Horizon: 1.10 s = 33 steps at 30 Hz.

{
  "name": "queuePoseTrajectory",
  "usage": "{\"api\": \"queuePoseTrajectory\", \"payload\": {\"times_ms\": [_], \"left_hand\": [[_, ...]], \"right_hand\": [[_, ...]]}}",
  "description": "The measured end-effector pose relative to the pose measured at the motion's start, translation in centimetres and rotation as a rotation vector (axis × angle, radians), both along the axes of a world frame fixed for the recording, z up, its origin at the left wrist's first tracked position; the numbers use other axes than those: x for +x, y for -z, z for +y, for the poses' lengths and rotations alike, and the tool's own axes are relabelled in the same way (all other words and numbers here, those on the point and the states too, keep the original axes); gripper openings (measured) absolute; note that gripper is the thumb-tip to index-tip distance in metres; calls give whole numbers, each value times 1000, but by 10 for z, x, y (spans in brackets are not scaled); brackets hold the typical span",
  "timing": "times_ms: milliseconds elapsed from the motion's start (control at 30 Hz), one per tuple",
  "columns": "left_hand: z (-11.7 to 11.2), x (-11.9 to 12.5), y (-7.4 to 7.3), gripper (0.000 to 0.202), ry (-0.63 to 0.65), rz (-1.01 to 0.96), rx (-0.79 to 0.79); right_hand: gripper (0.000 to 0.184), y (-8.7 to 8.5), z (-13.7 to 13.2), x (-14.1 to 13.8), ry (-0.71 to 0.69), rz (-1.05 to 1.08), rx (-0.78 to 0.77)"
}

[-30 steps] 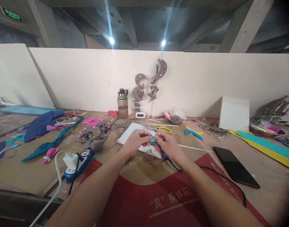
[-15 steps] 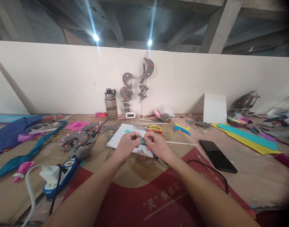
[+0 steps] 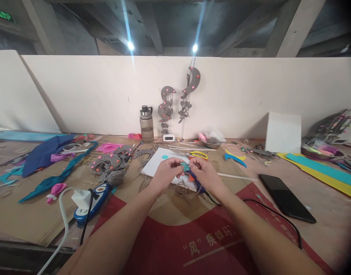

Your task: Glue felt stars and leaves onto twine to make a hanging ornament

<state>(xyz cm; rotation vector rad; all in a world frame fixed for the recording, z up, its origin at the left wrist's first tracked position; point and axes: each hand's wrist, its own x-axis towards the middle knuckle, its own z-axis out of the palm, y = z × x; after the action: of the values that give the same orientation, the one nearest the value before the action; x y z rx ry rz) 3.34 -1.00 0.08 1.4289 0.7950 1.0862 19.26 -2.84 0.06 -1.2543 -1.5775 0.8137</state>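
Between my two hands is a small teal flower-shaped cutout (image 3: pixel 185 167), pinched at its edges. My left hand (image 3: pixel 167 172) grips its left side with thumb and forefinger; my right hand (image 3: pixel 204 173) has closed fingers at its right side. Beneath them lies white paper (image 3: pixel 154 162) with another teal flower cutout (image 3: pixel 164 157) on it. Scissors with yellow handles (image 3: pixel 199 154) rest just behind my right hand. A blue-and-orange tool (image 3: pixel 200 186), partly hidden by my right hand, has a black cord. Loose grey cord (image 3: pixel 183 190) is looped in front of the paper.
A power strip (image 3: pixel 92 204) with a white plug and cables lies at left, near grey felt pieces (image 3: pixel 111 162) with pink dots. A bottle (image 3: pixel 147 124) and small clock (image 3: pixel 168 138) stand at the back. A black phone (image 3: pixel 286 197) lies at right.
The view has swung left, so things appear farther right. The teal flower, mostly covered by my fingers before, now shows plainly between my hands.
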Motion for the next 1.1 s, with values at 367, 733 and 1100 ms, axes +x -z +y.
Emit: {"api": "queuePoseTrajectory", "payload": {"times_ms": [367,733,1100], "left_hand": [[0,0,3,22,-5,-12,-71],[0,0,5,18,-66,96,30],[-4,-1,-2,12,-81,174,84]], "right_hand": [[16,0,-4,-2,-25,-6,-1],[14,3,-6,-3,0,-190,169],[13,0,-11,-5,16,-321,243]]}}
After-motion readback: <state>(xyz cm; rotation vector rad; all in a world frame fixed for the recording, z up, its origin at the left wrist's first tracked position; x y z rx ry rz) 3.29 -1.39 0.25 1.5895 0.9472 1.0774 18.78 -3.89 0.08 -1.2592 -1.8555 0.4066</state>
